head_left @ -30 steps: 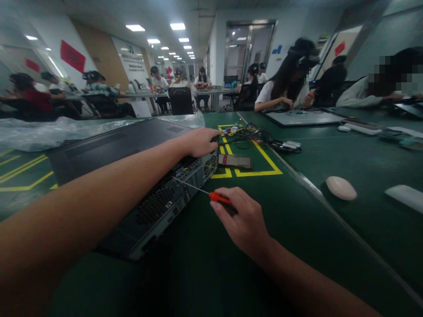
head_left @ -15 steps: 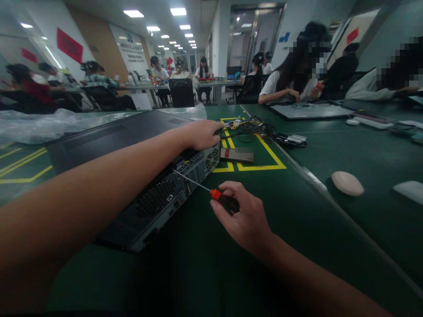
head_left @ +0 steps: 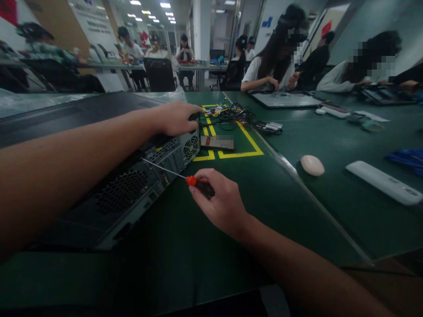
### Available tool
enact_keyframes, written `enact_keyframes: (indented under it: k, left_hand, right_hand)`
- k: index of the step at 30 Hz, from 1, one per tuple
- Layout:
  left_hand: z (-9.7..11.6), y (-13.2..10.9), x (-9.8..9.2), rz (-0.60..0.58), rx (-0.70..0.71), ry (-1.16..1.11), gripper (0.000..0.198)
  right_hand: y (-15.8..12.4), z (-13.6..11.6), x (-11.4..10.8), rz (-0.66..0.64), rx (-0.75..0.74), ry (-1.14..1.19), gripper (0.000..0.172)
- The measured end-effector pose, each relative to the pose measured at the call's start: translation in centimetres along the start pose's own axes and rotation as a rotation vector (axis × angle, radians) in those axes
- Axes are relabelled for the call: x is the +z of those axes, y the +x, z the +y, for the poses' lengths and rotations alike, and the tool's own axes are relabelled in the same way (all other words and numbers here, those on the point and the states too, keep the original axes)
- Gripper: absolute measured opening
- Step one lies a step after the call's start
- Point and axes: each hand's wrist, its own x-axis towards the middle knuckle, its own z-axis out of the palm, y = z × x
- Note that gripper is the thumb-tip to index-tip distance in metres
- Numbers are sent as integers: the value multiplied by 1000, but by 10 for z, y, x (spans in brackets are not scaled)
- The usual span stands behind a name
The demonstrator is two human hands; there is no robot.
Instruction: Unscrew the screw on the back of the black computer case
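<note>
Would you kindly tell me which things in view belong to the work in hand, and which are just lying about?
In use: screwdriver, held by the right hand; computer case, under the left hand.

Apparently lying about: tangled cables; pale oval object; white bar-shaped object; clear plastic sheeting.

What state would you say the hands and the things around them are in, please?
Computer case: lying flat
Screwdriver: held, tip touching or near the case
Left hand: resting on the case
Right hand: closed around the screwdriver
Cables: tangled in a loose heap
Plastic sheeting: crumpled
</note>
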Motion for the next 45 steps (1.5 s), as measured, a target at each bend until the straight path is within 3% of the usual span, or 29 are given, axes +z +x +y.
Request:
enact_keyframes:
  k: [29, 45]
  left_hand:
    - [-5, 2, 4, 30, 42, -39, 79]
    - [-2, 0, 1, 26, 49, -26, 76]
  right_hand:
    - [1, -3, -3, 18, -23, -93, 10]
    - [0, -5, -3, -24, 53, -18, 25]
